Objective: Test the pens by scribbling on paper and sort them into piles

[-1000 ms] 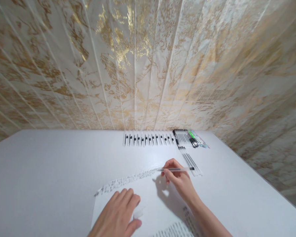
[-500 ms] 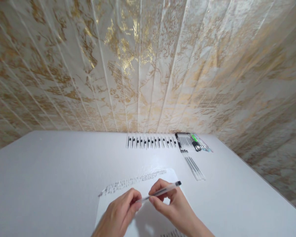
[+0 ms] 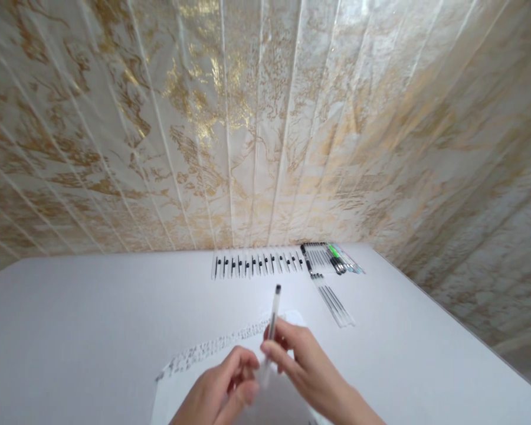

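Observation:
A clear-barrelled pen [image 3: 275, 310] with a black tip at its upper end stands nearly upright above the paper. My right hand [image 3: 303, 360] pinches it around the middle between thumb and fingers. Its lower end is blurred and hangs beside my left hand [image 3: 228, 383]. That hand has its thumb and curled fingers parted, and nothing shows between them. Under both hands lies a white sheet of paper [image 3: 181, 386] with rows of dark handwriting along its top edge.
Along the back of the white table [image 3: 92, 319] lies a row of clear pen parts with black pieces [image 3: 254, 265]. To its right are a block of pens [image 3: 318, 257], some green and black pens [image 3: 336, 260], and several slim clear pens [image 3: 335, 301]. A gold-patterned curtain [image 3: 230, 147] hangs behind.
The pen has swung from a slant toward the right to nearly upright in my right hand. My left thumb and fingers have come off its lower end. The view has shifted slightly.

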`<state>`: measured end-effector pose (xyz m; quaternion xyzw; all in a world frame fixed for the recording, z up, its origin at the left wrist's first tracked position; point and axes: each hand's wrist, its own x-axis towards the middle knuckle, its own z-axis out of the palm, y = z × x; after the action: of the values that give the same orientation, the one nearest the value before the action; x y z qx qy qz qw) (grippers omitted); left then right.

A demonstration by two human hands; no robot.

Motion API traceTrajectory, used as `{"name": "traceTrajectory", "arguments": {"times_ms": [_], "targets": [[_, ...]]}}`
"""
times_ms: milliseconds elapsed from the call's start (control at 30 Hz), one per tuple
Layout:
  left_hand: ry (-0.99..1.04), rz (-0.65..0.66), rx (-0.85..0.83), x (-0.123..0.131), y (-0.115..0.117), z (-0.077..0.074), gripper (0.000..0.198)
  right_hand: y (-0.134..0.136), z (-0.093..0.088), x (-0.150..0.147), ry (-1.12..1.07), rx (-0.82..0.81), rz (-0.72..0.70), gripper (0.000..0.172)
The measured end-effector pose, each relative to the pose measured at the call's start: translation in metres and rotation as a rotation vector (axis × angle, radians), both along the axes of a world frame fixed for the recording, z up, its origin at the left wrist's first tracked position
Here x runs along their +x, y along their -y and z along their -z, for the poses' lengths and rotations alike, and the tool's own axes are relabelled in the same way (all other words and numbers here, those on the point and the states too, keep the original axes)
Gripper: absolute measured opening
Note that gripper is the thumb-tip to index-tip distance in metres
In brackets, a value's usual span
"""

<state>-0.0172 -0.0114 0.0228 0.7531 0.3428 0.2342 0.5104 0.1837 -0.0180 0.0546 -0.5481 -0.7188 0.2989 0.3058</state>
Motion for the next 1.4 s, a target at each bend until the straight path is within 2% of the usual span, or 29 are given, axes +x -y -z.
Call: {"name": "traceTrajectory", "arguments": {"times_ms": [67,100,167,233,333,500,633,800,1000,1200,1333,1400], "targets": [[-0.092,-0.025,0.117,0.001,-0.016,-0.009,0.02,-0.014,-0.002,0.036,0.422,-0.011,0.249,0.028],[-0.137,-0.045,0.166,0.001,-0.025,-0.012,0.019,-0.02,-0.001,0.057,0.525,-0.025,0.356,0.026],[-0.204,-0.151,0.262,-0.003,-0.045,-0.012,0.017,-0.028,0.002,0.099,0.649,-0.06,0.522,0.02],[-0.242,-0.268,0.352,-0.01,-0.066,-0.004,0.019,-0.03,0.009,0.133,0.75,-0.112,0.638,0.018],[-0.295,-0.378,0.546,-0.02,-0.1,0.012,0.023,-0.028,0.023,0.158,0.839,-0.177,0.711,0.021],[-0.379,-0.446,0.596,-0.029,-0.149,0.027,0.029,-0.03,0.037,0.159,0.865,-0.191,0.704,0.029],[-0.472,-0.492,0.618,-0.027,-0.175,0.026,0.031,-0.03,0.041,0.161,0.834,-0.14,0.66,0.031],[-0.598,-0.566,0.646,-0.013,-0.195,0.023,0.028,-0.031,0.044,0.164,0.791,-0.074,0.638,0.032],[-0.699,-0.583,0.679,0.002,-0.207,0.029,0.03,-0.034,0.041,0.164,0.732,-0.026,0.649,0.032],[-0.697,-0.516,0.706,-0.004,-0.213,0.033,0.03,-0.034,0.045,0.162,0.639,-0.037,0.654,0.032],[-0.641,-0.445,0.704,-0.022,-0.199,0.037,0.022,-0.033,0.047,0.16,0.582,0.0,0.664,0.033],[-0.592,-0.399,0.703,-0.034,-0.184,0.038,0.031,-0.033,0.046,0.156,0.556,0.029,0.652,0.032]]}}
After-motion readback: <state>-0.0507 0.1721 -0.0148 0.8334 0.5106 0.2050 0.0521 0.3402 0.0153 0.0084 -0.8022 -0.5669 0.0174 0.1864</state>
